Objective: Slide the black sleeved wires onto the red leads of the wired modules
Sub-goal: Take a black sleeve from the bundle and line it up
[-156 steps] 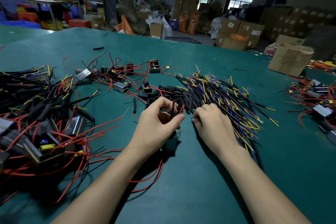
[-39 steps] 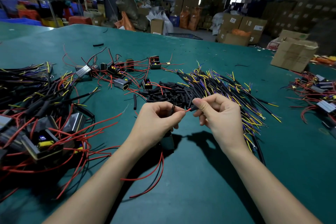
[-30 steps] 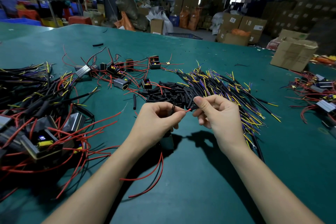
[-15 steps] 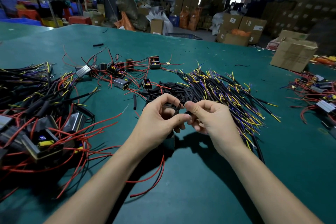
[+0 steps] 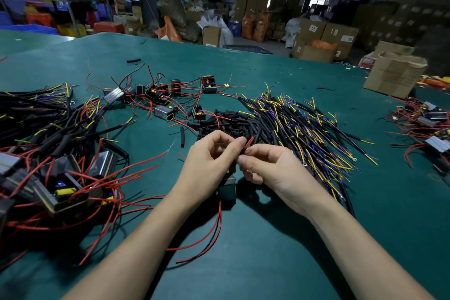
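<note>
My left hand (image 5: 210,162) and my right hand (image 5: 270,168) meet above the green table (image 5: 267,238), fingertips together. Between them a red lead (image 5: 248,142) sticks up, its tip showing past my left fingers. My right thumb and forefinger pinch the lead just below that tip. A metal module (image 5: 227,189) hangs or rests under my hands, its other red leads (image 5: 209,236) trailing toward me. Behind my hands lie short black sleeves (image 5: 229,122) and a fan of black sleeved wires (image 5: 304,129) with yellow and purple ends.
A heap of modules with red leads and black wires (image 5: 56,165) fills the left. More loose modules (image 5: 160,102) lie at the back centre, another pile (image 5: 428,126) at the right edge. A cardboard box (image 5: 394,74) stands at the far right.
My hands have drawn together from slightly apart. The red lead tip, hidden half a second ago, now pokes up above my fingers.
</note>
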Motion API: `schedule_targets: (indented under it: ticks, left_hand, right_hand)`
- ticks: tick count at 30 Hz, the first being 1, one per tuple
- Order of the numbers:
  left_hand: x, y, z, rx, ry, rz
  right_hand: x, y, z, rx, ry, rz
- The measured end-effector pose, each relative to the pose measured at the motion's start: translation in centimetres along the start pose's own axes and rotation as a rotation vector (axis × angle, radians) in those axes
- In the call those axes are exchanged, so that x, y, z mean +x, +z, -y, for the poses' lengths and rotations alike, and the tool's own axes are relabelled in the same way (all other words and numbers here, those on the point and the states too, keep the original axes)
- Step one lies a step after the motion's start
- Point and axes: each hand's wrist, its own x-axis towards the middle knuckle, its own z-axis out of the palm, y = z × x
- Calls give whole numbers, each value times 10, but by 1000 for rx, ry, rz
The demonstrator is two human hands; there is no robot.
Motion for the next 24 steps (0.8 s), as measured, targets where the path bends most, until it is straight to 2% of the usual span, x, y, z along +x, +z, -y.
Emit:
schedule_targets:
  ticks: [8,14,18,24]
  left_hand:
    - [0,-1,4,152,124,4]
    - [0,-1,1,88,83,46]
    - [-1,1,2,60,52,79]
    - [2,0,5,71,29,121]
  right_hand:
    - [-2,-4,7,-188,-29,-27]
    - [0,-16,10,-5,-66,-82]
    - [2,-14,6,-35,-124,-89]
    - [4,-12,3,30,-128,-220]
